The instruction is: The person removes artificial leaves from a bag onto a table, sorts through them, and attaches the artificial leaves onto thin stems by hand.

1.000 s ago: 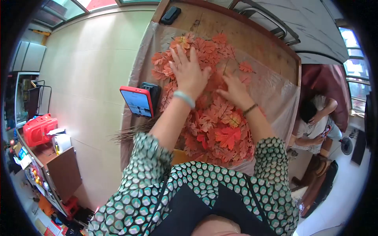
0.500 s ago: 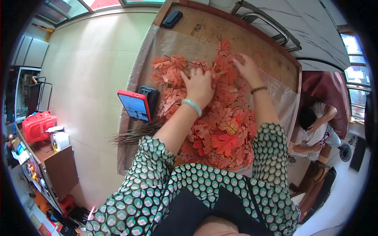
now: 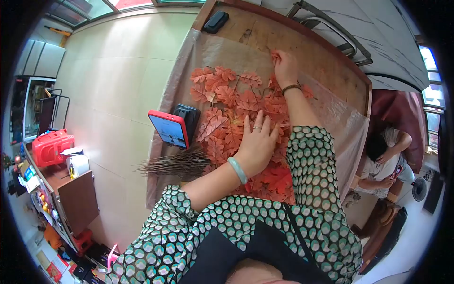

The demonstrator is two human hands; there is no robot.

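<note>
A broad heap of orange-red artificial leaves lies over a plastic sheet on the wooden table. My left hand, with a pale green bangle and a ring, rests on the lower middle of the heap, fingers spread. At the heap's upper right my right hand pinches the tip of a red leaf. Bundled thin brown stems stick out to the left of the leaves, close to my left forearm. Brighter red leaves show between my two arms.
A phone in a red case leans on a black stand at the table's left edge. A dark case lies at the top left corner. Metal-framed furniture stands beyond the table. Another person sits at the right.
My left hand has moved down over the leaves. My right hand has moved up and has closed on a leaf tip. The leaves at the top have shifted.
</note>
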